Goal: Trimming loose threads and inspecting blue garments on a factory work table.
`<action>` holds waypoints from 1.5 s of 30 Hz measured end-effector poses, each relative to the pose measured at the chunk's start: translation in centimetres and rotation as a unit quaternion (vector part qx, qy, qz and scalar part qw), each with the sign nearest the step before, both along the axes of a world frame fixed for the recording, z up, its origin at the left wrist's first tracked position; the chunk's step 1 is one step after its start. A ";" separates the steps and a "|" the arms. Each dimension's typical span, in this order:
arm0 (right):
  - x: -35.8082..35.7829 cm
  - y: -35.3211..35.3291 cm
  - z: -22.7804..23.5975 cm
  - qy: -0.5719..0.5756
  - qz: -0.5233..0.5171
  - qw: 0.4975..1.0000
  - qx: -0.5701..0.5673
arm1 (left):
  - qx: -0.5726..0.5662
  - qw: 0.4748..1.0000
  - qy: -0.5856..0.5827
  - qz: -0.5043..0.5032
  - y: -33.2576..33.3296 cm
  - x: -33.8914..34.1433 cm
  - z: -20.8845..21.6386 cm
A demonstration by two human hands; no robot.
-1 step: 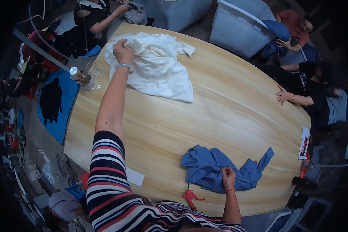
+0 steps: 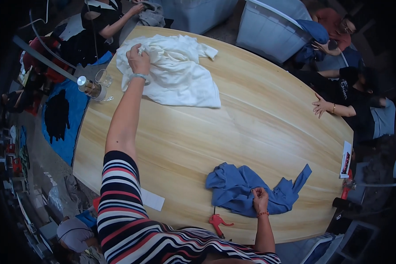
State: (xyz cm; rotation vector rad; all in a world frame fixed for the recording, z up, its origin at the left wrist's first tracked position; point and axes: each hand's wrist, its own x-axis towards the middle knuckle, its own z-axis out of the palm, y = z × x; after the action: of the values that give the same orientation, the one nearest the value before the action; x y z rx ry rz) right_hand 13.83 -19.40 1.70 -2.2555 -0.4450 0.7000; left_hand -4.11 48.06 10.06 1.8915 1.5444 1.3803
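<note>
A crumpled white knit garment (image 2: 185, 81) lies at the far left of the table, a sleeve pointing right. My left arm is stretched out across the wood, and my left hand (image 2: 138, 60) is closed on the garment's far left part. Closer to me, a bunched blue garment (image 2: 233, 185) lies with a narrow strip reaching right. Over its front part my right hand (image 2: 260, 200) has its fingertips pinched together; what is between them, if anything, is too small to tell. A red air blow gun (image 2: 218, 223) with a thin dark nozzle rests left of this hand.
A lidded glass bottle (image 2: 90, 89) and a clear cup (image 2: 104, 78) stand at the left edge of the wooden table (image 2: 180, 145). White paper (image 2: 152, 199) lies near my left sleeve. A co-worker's hand (image 2: 322, 105) rests on the right edge. Grey bins (image 2: 268, 33) stand beyond.
The white garment's near edge has moved slightly farther from me, and my left hand has shifted a little left with it. My right hand stays in its pinch over the blue garment.
</note>
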 end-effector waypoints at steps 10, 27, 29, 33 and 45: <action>-0.9 1.7 1.7 -0.016 0.020 0.999 -0.038 | -0.131 0.808 0.108 -0.564 -42.0 -3.5 -1.9; -5.8 -6.4 4.0 -0.129 0.011 0.990 0.056 | 0.033 0.540 0.332 -0.772 -56.4 -9.9 -6.2; -5.5 -6.5 3.9 -0.103 0.025 0.994 0.042 | 0.000 0.567 0.389 -0.726 -55.2 -11.6 -5.5; -4.7 -6.1 4.9 -0.271 0.105 0.957 -0.008 | -0.011 0.633 0.393 -0.668 -51.5 -17.0 -5.0; 0.6 -7.1 0.7 -0.376 0.136 0.908 -0.121 | 0.008 0.671 0.409 -0.619 -50.2 -19.7 -3.8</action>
State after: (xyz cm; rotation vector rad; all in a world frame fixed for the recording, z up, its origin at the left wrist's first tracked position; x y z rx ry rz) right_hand 14.48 -26.47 2.44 -2.6814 -1.1074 -0.0361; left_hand -23.77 -2.13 6.21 2.7649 0.0486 -0.1298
